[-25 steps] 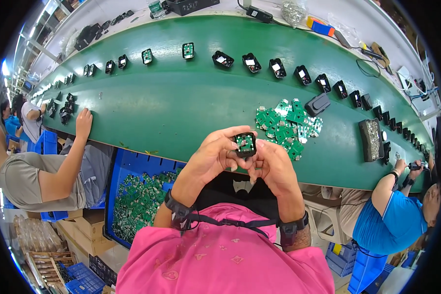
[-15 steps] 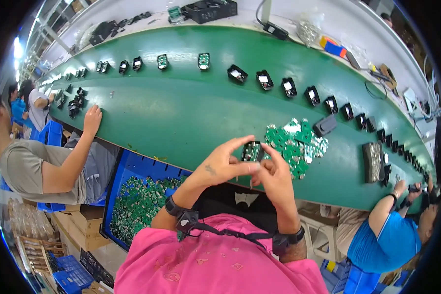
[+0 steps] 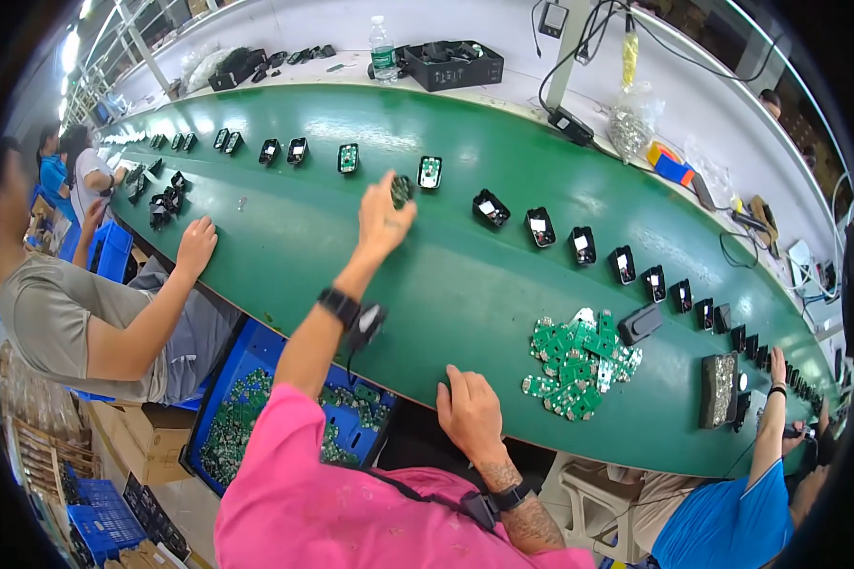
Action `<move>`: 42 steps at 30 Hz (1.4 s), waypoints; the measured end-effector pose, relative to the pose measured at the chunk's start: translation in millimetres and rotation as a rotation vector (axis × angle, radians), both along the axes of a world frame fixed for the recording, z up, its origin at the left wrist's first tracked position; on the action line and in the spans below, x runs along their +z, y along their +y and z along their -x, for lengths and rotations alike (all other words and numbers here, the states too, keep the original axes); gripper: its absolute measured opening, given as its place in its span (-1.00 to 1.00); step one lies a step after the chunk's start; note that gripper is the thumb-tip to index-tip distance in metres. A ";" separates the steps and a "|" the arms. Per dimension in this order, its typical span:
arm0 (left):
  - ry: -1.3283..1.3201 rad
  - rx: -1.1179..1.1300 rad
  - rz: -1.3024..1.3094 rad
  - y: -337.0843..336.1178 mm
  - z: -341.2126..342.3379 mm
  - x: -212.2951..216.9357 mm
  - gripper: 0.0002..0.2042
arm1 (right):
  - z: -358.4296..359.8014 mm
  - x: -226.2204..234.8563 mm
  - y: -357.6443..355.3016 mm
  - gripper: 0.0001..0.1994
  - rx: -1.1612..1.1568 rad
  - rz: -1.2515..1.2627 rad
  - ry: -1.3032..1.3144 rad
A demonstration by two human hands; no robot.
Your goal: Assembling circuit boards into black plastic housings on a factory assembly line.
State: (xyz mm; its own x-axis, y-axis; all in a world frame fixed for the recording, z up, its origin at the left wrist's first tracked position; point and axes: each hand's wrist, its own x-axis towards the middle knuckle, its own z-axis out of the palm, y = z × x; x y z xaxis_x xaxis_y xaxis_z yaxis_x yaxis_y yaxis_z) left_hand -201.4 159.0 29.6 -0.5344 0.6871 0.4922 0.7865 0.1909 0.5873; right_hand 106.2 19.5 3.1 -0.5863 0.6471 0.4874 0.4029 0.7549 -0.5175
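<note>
green belt (image 3: 370,256): left hand (image 3: 381,220) grip clamped on black housing (image 3: 401,190); right hand (image 3: 469,413) flat, fingers apart, at near edge.

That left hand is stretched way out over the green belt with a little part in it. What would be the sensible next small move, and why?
Probably lower the left hand and set the black housing with its green board onto the green belt, in line beside the loaded housing. The row has a gap there, and the right hand rests idle at the belt's near edge.
</note>
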 end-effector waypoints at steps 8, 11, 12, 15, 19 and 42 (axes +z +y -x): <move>0.311 0.239 0.458 66.1 66.4 -9.0 -0.35 | 4.8 3.0 -6.1 -0.76 -0.079 -0.009 -0.051; 0.413 0.159 0.277 57.6 33.9 4.0 -0.37 | 3.9 0.5 -6.2 -0.79 -0.079 -0.018 -0.045; 0.474 0.071 0.090 51.3 20.2 9.0 -0.36 | 5.0 -1.1 -4.4 -0.79 -0.098 -0.017 -0.049; 0.108 -0.335 0.268 40.9 -64.3 12.2 -0.12 | 0.1 -2.5 -5.9 -0.81 -0.121 -0.039 -0.020; 0.181 -0.250 0.270 62.1 -93.2 -15.1 -0.10 | -17.2 -24.3 -30.6 -0.87 0.120 -0.011 0.003; -0.168 -0.271 0.051 56.2 -82.8 -24.5 -0.35 | -139.8 -177.5 -45.3 -0.75 -0.032 0.919 -0.130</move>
